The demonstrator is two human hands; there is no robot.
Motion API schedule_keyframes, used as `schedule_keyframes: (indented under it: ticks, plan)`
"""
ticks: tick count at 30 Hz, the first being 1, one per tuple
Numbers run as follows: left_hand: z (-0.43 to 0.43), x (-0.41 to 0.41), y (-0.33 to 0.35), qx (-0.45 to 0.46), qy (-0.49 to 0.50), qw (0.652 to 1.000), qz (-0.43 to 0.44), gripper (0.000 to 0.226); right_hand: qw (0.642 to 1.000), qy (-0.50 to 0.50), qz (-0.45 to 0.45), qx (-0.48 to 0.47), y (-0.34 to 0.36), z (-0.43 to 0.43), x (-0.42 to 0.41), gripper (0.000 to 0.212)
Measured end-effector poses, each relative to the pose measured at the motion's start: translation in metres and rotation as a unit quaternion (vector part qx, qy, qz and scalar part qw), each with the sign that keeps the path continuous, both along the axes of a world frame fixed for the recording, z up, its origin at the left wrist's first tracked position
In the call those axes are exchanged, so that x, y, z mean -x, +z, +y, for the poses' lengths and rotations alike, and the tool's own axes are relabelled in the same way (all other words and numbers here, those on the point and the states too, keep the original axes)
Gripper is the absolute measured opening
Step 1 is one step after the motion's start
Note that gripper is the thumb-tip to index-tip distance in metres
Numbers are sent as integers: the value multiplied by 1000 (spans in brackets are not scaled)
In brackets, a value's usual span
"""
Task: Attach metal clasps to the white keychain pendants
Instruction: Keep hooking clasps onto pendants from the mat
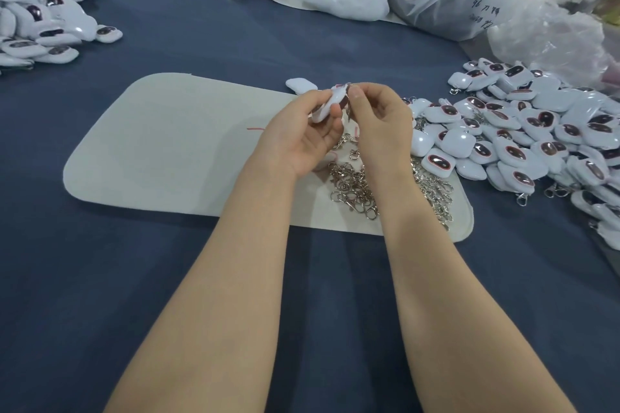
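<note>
Left hand (302, 137) grips a light, probably slippery pendant (330, 103) by its edges; right hand (379, 124) pinches a stiff clasp (350, 113) at its 3 o'clock.

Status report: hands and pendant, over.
Left hand grips white pendant. Right hand pinches metal clasp at its top edge. Loose clasps on mat below, nothing blocking.

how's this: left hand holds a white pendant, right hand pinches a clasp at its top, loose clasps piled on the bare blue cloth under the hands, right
Not quite. The loose clasps lie on the beige mat, not the bare blue cloth, as the head view shows. The rest holds: the left hand holds a white pendant and the right hand pinches a clasp at its top.
</note>
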State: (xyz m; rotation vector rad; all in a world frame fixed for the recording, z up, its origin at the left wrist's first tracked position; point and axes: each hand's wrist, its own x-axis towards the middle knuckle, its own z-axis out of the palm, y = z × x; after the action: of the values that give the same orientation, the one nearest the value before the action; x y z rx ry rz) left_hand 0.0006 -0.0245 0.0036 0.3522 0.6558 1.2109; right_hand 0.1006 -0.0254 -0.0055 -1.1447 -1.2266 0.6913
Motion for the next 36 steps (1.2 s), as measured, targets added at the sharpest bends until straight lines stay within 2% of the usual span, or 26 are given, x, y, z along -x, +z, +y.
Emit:
schedule_keyframes:
  ticks: [4, 7, 9, 10, 12, 14, 16, 19, 22, 24, 25, 26, 27, 28, 29, 30, 31, 32, 33, 36]
  plan:
    - [0, 1, 0, 18, -7, 1000, -17, 9, 1000, 13, -19, 2, -1, 0, -1, 18]
    - [-1, 0, 0, -1, 22, 995, 93, 11, 996, 24, -89, 13, -1, 1, -9, 21]
    - [-1, -1, -2, -39, 73, 976, 201, 18, 990, 27, -137, 22, -2, 2, -13, 18]
    - [-1, -1, -3, -70, 103, 956, 266, 22, 986, 23, -161, 23, -2, 2, -14, 16]
    - [-1, -2, -6, -159, 155, 885, 409, 26, 978, 7, -208, 16, -4, 2, -16, 10]
    - [-3, -3, -7, -239, 180, 817, 493, 27, 968, -13, -250, 6, -5, 1, -17, 9]
    - [-4, -4, -7, -278, 188, 781, 526, 27, 958, -31, -283, -8, -4, 1, -17, 11]
    - [-3, -5, -8, -295, 196, 748, 561, 28, 945, -42, -323, -25, -4, 1, -14, 12]
    - [-3, -7, -11, -317, 197, 689, 622, 30, 931, -35, -362, -31, -6, 2, -12, 15]
    - [-4, -10, -11, -330, 197, 650, 656, 32, 926, -33, -374, -26, -8, 4, -12, 17]
    - [-5, -11, -11, -328, 198, 644, 662, 32, 929, -37, -368, -22, -9, 4, -12, 17]
    - [-4, -12, -10, -315, 203, 657, 654, 32, 935, -42, -351, -18, -10, 3, -10, 16]
    - [-3, -12, -9, -289, 216, 689, 628, 30, 945, -44, -322, -16, -10, 2, -8, 15]
    - [0, -11, -8, -248, 227, 742, 580, 27, 959, -40, -281, -15, -10, 1, -5, 13]
    - [1, -10, -7, -195, 223, 813, 500, 22, 972, -29, -234, -13, -9, 1, -2, 11]
    - [2, -7, -5, -138, 200, 886, 394, 14, 982, -14, -186, -7, -7, 0, 0, 11]
    - [3, -5, -3, -85, 164, 941, 284, 6, 990, 4, -140, 1, -5, 0, 3, 12]
    - [3, -3, -3, -41, 130, 971, 199, 10, 995, 18, -100, 12, -4, 0, 4, 14]
    - [3, -1, -2, -6, 104, 985, 138, 15, 997, 27, -73, 20, -4, 0, 4, 16]
    - [3, 2, -2, 33, 71, 996, 47, 17, 998, 48, -28, 30, -1, -1, 1, 16]
